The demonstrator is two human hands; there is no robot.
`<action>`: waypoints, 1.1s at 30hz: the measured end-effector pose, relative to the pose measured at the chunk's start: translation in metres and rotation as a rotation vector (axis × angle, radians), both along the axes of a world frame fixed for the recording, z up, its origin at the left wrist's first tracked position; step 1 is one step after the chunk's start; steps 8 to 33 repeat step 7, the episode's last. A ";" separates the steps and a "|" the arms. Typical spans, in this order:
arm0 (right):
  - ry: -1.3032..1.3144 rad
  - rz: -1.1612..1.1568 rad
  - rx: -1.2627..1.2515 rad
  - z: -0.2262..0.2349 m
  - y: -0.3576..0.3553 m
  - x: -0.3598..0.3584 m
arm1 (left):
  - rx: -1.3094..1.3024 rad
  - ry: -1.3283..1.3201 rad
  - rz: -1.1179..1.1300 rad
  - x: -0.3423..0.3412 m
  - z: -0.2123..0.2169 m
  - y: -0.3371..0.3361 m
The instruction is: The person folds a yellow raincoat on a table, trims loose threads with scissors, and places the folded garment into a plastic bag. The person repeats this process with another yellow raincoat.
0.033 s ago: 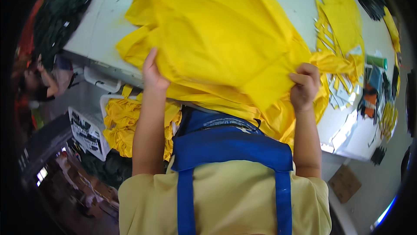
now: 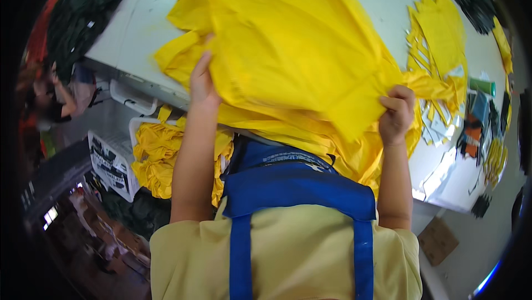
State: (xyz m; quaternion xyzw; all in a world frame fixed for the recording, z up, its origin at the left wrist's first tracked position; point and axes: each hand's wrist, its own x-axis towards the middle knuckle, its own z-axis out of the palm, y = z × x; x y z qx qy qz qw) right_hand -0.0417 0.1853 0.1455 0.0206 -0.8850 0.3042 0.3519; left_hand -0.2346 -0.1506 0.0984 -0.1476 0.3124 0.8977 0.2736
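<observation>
A large sheet of yellow fabric (image 2: 293, 39) is lifted over a stack of more yellow fabric (image 2: 332, 145) that lies on the near edge of a white table (image 2: 133, 28). My left hand (image 2: 202, 81) grips the sheet's left edge, fingers tucked behind the cloth. My right hand (image 2: 396, 112) is closed in a fist on the sheet's lower right corner. Both arms reach up from my blue apron straps.
A white bin (image 2: 160, 156) of crumpled yellow cloth stands below the table on the left, beside a printed white crate (image 2: 113, 162). Cut yellow pieces (image 2: 440, 28) and a green cylinder (image 2: 481, 86) lie at the right. Dark green fabric (image 2: 83, 0) is piled far left, near another person (image 2: 55, 97).
</observation>
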 end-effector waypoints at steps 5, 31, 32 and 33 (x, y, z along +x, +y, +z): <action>-0.746 -0.083 -0.056 0.016 0.035 0.015 | -0.098 0.236 0.014 -0.008 0.022 0.030; -0.645 -0.094 -0.143 0.023 0.046 0.012 | -0.217 0.387 -0.035 0.002 0.032 0.030; -0.645 -0.094 -0.143 0.023 0.046 0.012 | -0.217 0.387 -0.035 0.002 0.032 0.030; -0.645 -0.094 -0.143 0.023 0.046 0.012 | -0.217 0.387 -0.035 0.002 0.032 0.030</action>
